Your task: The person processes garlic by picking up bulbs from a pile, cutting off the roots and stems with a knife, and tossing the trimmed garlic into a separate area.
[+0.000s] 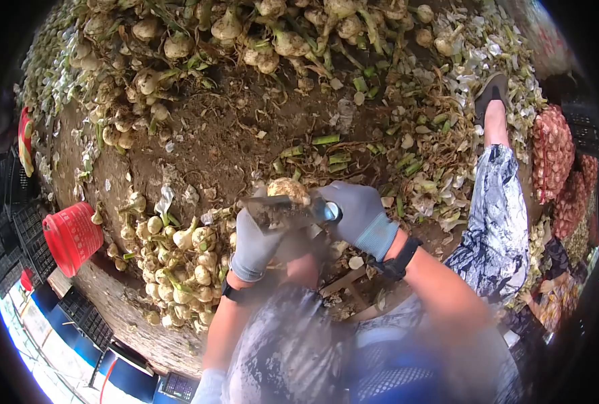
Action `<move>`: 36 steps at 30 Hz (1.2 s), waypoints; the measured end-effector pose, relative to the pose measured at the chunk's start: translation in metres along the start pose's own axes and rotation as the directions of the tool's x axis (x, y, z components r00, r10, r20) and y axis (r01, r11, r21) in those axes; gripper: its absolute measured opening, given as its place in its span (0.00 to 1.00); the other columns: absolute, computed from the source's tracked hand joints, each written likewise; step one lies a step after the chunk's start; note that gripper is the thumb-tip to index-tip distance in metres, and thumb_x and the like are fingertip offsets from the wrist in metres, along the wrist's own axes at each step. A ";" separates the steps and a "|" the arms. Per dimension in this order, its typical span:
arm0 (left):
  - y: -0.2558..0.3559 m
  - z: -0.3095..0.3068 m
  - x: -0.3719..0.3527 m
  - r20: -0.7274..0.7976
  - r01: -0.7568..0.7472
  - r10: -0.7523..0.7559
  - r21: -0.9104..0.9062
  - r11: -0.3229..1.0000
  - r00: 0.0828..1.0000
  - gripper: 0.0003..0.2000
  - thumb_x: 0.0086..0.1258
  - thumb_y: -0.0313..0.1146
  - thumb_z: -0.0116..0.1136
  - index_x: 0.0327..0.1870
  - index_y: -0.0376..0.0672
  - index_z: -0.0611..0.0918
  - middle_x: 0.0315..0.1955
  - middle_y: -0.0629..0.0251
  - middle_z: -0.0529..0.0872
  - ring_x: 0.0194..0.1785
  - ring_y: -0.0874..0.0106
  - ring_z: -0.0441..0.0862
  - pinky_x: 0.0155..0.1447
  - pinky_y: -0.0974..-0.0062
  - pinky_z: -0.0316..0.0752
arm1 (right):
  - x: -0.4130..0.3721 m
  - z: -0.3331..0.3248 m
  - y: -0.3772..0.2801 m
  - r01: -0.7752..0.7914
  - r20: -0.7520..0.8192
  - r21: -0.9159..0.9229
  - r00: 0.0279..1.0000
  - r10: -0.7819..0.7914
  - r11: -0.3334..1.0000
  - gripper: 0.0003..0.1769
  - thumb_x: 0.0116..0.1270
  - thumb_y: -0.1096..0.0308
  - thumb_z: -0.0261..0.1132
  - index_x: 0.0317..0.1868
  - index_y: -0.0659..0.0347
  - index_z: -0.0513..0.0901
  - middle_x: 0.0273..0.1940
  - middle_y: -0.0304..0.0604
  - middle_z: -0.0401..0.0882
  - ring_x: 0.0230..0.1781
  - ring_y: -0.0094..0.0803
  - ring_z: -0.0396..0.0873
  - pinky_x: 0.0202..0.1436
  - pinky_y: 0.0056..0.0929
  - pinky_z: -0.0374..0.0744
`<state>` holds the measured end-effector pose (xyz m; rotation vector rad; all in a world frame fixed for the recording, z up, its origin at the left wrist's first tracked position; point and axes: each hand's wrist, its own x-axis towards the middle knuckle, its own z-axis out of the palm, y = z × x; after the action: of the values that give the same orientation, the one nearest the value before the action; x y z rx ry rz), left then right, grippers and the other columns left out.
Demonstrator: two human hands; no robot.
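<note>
Both my hands wear grey gloves and meet close together over my lap. My right hand (357,214) is closed round the blue-ended handle of a knife (276,202), whose broad, dirt-darkened blade points left. Just beyond the blade shows a pale, soil-covered garlic bulb (287,188). My left hand (254,244) is closed on the bulb, its fingertips partly hidden behind the blade. Left of my hands lies a heap of trimmed garlic bulbs (178,269) with short stems.
Untrimmed garlic (266,44) with long stalks is piled ahead. Cut stalks (338,160) and papery skins litter the soil. A red bucket (74,236) and black crates (33,236) stand left. Filled red mesh sacks (552,155) stand right, beyond my outstretched leg (491,209).
</note>
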<state>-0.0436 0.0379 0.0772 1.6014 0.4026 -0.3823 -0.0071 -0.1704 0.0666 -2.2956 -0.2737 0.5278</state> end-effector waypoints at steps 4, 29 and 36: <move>0.078 0.006 -0.013 0.428 -0.203 0.132 0.123 0.972 0.894 0.27 0.57 0.27 0.73 0.60 0.34 0.79 0.51 0.62 0.87 0.53 0.74 0.83 0.62 0.73 0.76 | 0.010 0.009 0.069 -0.514 0.265 0.222 0.849 0.456 0.829 0.09 0.65 0.67 0.64 0.41 0.59 0.88 0.36 0.44 0.88 0.33 0.36 0.85 0.41 0.34 0.81; 0.019 -0.126 -0.084 0.464 0.087 -0.648 0.770 0.632 0.604 0.17 0.62 0.36 0.68 0.53 0.46 0.86 0.43 0.61 0.89 0.42 0.67 0.88 0.50 0.68 0.83 | -0.041 -0.026 0.093 -0.481 0.141 0.027 0.870 0.473 0.876 0.10 0.58 0.60 0.69 0.37 0.55 0.88 0.30 0.41 0.87 0.29 0.34 0.84 0.38 0.31 0.82; 0.111 -0.107 0.097 0.150 -0.512 0.602 0.705 0.491 0.784 0.23 0.65 0.41 0.67 0.59 0.41 0.81 0.52 0.58 0.86 0.53 0.59 0.84 0.59 0.66 0.79 | -0.022 -0.013 0.059 -0.544 0.284 0.580 0.832 0.476 0.606 0.14 0.60 0.67 0.75 0.45 0.63 0.88 0.31 0.34 0.85 0.27 0.19 0.78 0.33 0.22 0.77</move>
<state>0.0952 0.1403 0.1355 2.4302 -0.2673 0.1059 -0.0186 -0.2265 0.0387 -1.6261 0.4947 0.8728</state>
